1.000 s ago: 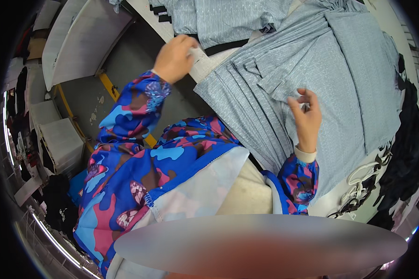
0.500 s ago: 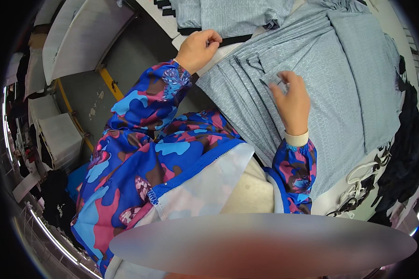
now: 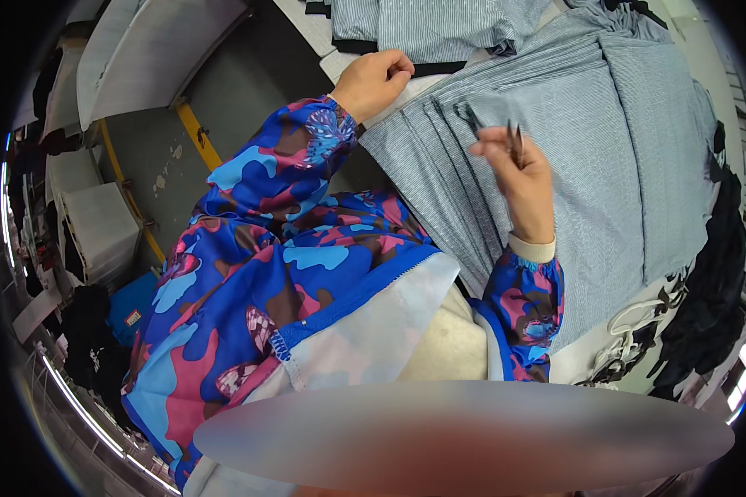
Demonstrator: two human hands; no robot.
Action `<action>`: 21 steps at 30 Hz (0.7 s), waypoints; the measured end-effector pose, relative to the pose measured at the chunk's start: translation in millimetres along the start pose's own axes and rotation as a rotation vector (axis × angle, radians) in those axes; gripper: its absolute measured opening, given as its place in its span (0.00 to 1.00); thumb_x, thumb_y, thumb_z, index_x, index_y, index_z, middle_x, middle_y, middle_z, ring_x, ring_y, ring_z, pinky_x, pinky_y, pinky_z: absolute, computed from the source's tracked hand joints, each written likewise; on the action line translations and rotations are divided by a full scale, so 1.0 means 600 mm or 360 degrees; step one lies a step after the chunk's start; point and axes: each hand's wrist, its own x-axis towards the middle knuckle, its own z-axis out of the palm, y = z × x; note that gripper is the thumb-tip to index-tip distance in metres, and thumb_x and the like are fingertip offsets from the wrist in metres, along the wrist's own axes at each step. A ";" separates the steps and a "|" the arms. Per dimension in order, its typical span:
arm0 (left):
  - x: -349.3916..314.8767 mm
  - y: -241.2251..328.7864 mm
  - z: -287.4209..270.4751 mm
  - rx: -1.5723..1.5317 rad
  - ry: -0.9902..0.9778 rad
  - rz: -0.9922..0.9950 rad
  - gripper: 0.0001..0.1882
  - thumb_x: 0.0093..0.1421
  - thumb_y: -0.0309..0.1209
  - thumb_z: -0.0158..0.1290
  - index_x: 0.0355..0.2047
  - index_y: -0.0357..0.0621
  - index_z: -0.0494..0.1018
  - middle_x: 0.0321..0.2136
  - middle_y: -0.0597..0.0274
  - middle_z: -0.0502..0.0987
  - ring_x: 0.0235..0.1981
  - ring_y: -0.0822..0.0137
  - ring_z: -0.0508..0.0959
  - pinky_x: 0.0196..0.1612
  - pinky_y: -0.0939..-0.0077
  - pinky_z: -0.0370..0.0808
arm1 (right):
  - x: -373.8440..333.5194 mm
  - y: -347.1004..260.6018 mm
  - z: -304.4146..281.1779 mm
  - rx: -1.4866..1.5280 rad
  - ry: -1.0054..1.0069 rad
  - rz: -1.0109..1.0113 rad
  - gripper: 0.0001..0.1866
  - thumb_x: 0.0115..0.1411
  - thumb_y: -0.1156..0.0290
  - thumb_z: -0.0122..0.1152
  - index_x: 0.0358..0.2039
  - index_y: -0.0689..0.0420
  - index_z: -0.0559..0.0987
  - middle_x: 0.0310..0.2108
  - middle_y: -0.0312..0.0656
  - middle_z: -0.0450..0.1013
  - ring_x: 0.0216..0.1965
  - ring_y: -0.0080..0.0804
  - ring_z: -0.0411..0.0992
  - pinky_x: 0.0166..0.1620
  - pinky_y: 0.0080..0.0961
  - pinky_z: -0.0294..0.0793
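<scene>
Right hand [image 3: 518, 170] grip pinched shut on small dark snips [image 3: 515, 142] above stacked grey striped fabric [image 3: 588, 149], left hand [image 3: 377, 79] curled in a loose empty fist at the stack's edge on the worktop [image 3: 323, 33]

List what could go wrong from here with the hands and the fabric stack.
1. The right hand holds a small thin dark tool, seemingly snips, above the grey striped fabric stack; a slip might nick the cloth or a finger.
2. The left hand is fisted at the stack's corner near the table edge; the overhanging layers may slide off.
</scene>
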 end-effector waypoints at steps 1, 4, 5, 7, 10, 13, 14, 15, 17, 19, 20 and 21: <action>-0.002 -0.001 -0.001 -0.0007 0.0025 -0.0007 0.08 0.52 0.30 0.48 0.32 0.41 0.72 0.21 0.69 0.71 0.19 0.77 0.65 0.25 0.82 0.65 | -0.002 0.000 0.002 -0.0001 -0.0009 0.0002 0.11 0.55 0.73 0.51 0.38 0.62 0.73 0.30 0.39 0.74 0.25 0.23 0.70 0.28 0.19 0.66; -0.005 -0.006 -0.004 0.0044 0.0068 -0.0052 0.08 0.53 0.29 0.48 0.33 0.42 0.72 0.21 0.69 0.71 0.19 0.78 0.65 0.25 0.82 0.65 | -0.020 0.010 -0.011 0.0215 0.0164 0.0252 0.13 0.56 0.73 0.51 0.42 0.62 0.70 0.31 0.37 0.74 0.15 0.10 0.54 0.18 0.08 0.51; -0.005 -0.008 -0.007 0.0053 0.0078 -0.0066 0.08 0.53 0.29 0.48 0.33 0.42 0.72 0.21 0.69 0.71 0.19 0.78 0.65 0.25 0.82 0.65 | -0.030 0.024 -0.029 0.0251 0.0323 0.0236 0.13 0.56 0.73 0.51 0.42 0.62 0.70 0.31 0.37 0.74 0.14 0.09 0.52 0.16 0.07 0.49; 0.002 0.009 -0.007 0.0040 0.0070 -0.0146 0.09 0.52 0.30 0.47 0.31 0.42 0.72 0.25 0.60 0.75 0.25 0.65 0.74 0.30 0.72 0.71 | -0.074 0.029 -0.084 0.0492 0.0580 0.0204 0.12 0.57 0.74 0.50 0.42 0.63 0.70 0.29 0.38 0.73 0.12 0.08 0.51 0.14 0.06 0.47; 0.008 0.004 0.022 -0.0025 0.0250 -0.0026 0.08 0.52 0.28 0.48 0.32 0.42 0.72 0.23 0.68 0.71 0.22 0.74 0.68 0.28 0.78 0.67 | -0.144 0.071 -0.171 0.0334 0.0993 0.0238 0.12 0.57 0.73 0.50 0.41 0.64 0.70 0.29 0.38 0.72 0.12 0.08 0.51 0.13 0.07 0.46; 0.033 0.046 0.058 0.0400 0.0595 0.0718 0.08 0.49 0.26 0.49 0.31 0.42 0.72 0.26 0.63 0.72 0.28 0.64 0.70 0.35 0.72 0.68 | -0.231 0.107 -0.238 0.0126 0.1371 0.0301 0.13 0.57 0.71 0.52 0.41 0.63 0.71 0.28 0.36 0.71 0.12 0.09 0.50 0.13 0.08 0.45; 0.037 0.074 0.076 0.0281 0.0474 0.0809 0.08 0.48 0.25 0.50 0.30 0.44 0.72 0.30 0.59 0.72 0.35 0.56 0.70 0.40 0.67 0.67 | -0.251 0.114 -0.263 0.0123 0.1443 0.0283 0.13 0.57 0.71 0.52 0.41 0.63 0.71 0.28 0.36 0.71 0.12 0.09 0.50 0.13 0.08 0.45; 0.021 0.090 0.087 0.0271 0.0483 0.0842 0.08 0.48 0.25 0.50 0.30 0.44 0.72 0.30 0.59 0.72 0.35 0.56 0.70 0.40 0.67 0.67 | -0.260 0.124 -0.294 0.0249 0.1505 0.0303 0.13 0.58 0.69 0.51 0.41 0.62 0.72 0.27 0.35 0.70 0.12 0.09 0.50 0.13 0.08 0.46; 0.021 0.140 0.144 0.0157 0.0224 0.1258 0.10 0.47 0.26 0.52 0.33 0.45 0.72 0.37 0.58 0.72 0.40 0.56 0.70 0.43 0.65 0.66 | -0.303 0.142 -0.332 0.0200 0.1669 0.0265 0.14 0.59 0.65 0.48 0.41 0.59 0.72 0.26 0.35 0.69 0.12 0.10 0.50 0.13 0.10 0.47; 0.005 0.181 0.157 0.0358 -0.0239 0.1433 0.17 0.47 0.29 0.52 0.40 0.48 0.71 0.46 0.58 0.68 0.49 0.56 0.66 0.50 0.59 0.61 | -0.306 0.139 -0.395 -0.0126 0.1706 0.0320 0.15 0.60 0.62 0.44 0.40 0.56 0.74 0.26 0.36 0.70 0.12 0.13 0.51 0.14 0.14 0.51; 0.009 0.182 0.168 0.0596 -0.0461 0.1489 0.24 0.48 0.32 0.52 0.49 0.52 0.66 0.53 0.58 0.62 0.56 0.56 0.59 0.56 0.56 0.54 | -0.320 0.171 -0.451 -0.0573 0.1661 0.0035 0.14 0.59 0.62 0.45 0.40 0.55 0.74 0.28 0.38 0.71 0.14 0.16 0.56 0.15 0.15 0.54; 0.013 0.169 0.176 0.0788 -0.0593 0.1339 0.27 0.49 0.35 0.51 0.52 0.53 0.63 0.55 0.56 0.59 0.58 0.55 0.55 0.58 0.54 0.50 | -0.312 0.154 -0.480 -0.0552 0.1752 0.0141 0.14 0.57 0.64 0.46 0.39 0.56 0.75 0.29 0.39 0.72 0.20 0.22 0.66 0.18 0.15 0.57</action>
